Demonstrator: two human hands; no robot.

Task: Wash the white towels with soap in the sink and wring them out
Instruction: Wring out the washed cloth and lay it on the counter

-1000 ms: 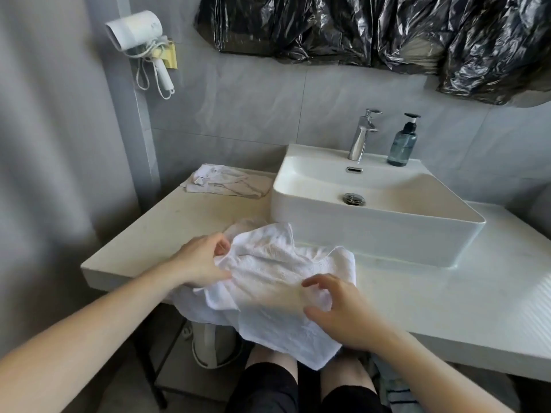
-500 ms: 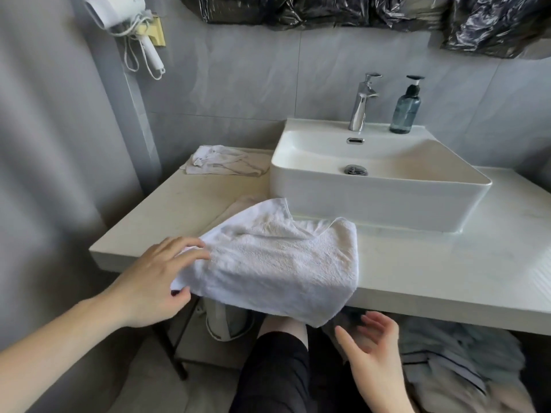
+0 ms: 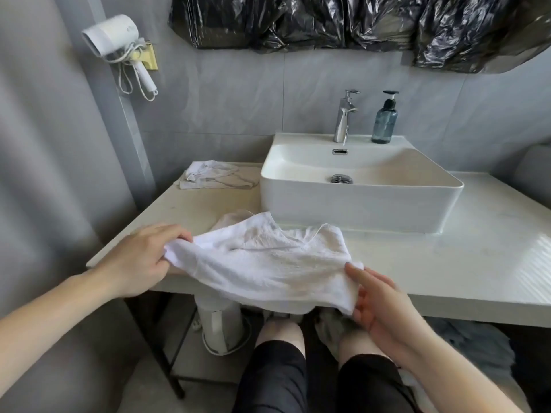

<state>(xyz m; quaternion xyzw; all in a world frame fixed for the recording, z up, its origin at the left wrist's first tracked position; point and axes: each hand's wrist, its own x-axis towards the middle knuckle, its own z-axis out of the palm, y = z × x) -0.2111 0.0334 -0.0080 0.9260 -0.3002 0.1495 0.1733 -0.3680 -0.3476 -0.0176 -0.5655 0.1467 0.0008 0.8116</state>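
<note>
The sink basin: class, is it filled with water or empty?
Empty. The sink shows its bare white bottom and uncovered drain, and no water runs from the faucet.

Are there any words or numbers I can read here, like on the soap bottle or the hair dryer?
No text can be read anywhere in this picture.
Soap bottle: no label or print visible.
Hair dryer: a tiny faint mark on its side, too small and blurred to read.
Tap, sink and white towel: no words or numbers.
</note>
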